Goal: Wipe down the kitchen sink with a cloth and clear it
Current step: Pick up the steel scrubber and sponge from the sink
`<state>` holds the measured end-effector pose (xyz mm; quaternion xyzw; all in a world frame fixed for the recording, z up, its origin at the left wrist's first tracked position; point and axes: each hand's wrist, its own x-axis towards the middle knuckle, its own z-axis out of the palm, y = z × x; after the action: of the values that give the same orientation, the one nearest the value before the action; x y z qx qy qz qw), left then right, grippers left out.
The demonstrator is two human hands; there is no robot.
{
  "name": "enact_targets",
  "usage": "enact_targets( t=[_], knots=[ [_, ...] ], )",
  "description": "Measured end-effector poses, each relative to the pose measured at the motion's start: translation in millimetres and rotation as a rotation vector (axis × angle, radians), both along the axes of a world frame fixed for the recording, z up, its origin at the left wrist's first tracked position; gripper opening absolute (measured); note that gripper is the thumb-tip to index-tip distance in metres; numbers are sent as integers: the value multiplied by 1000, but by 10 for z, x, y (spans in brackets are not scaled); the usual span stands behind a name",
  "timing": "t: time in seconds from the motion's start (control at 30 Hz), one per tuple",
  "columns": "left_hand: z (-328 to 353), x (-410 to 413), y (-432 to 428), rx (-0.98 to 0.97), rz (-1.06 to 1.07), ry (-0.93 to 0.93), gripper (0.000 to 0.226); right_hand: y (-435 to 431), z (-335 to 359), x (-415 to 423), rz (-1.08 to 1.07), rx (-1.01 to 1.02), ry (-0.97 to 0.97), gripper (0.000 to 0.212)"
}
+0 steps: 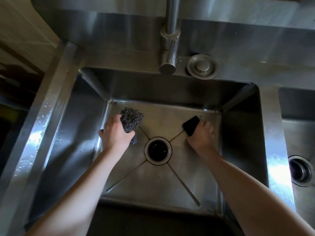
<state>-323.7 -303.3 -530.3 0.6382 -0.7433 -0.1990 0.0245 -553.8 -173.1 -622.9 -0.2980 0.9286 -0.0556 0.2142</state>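
Observation:
A deep stainless steel sink fills the view, with a round open drain in the middle of its floor. Both my arms reach down into it. My left hand is closed around a grey steel-wool scourer at the far left of the sink floor. My right hand grips a small black sponge at the far right of the floor. Both things rest low, near the metal.
A steel tap hangs over the sink's back edge, beside a round metal cap on the ledge. A second basin with its own drain lies to the right. A wet steel rim borders the left.

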Motion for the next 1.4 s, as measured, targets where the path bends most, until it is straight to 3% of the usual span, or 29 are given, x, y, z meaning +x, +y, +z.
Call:
enact_targets(
  t=[0.27, 0.4, 0.67, 0.9, 1.17, 1.4],
  knots=[
    [306, 250, 94, -12, 32, 13, 57, -39, 625, 308, 137, -199, -140, 80],
    [533, 414, 138, -13, 62, 57, 54, -83, 1043, 453, 295, -157, -74, 83],
    [1128, 755, 130, 8, 80, 102, 52, -176, 1726, 748, 410, -212, -100, 91],
    [1725, 1116, 7, -63, 39, 35, 58, -359, 2265, 1008, 517, -246, -86, 92],
    [2261, 1836, 46, -144, 124, 47, 56, -564, 2847, 1545, 631, -298, -99, 83],
    [2745, 2717, 253, -192, 245, 22, 57, -841, 3404, 2263, 863, -358, -136, 54]
  ],
)
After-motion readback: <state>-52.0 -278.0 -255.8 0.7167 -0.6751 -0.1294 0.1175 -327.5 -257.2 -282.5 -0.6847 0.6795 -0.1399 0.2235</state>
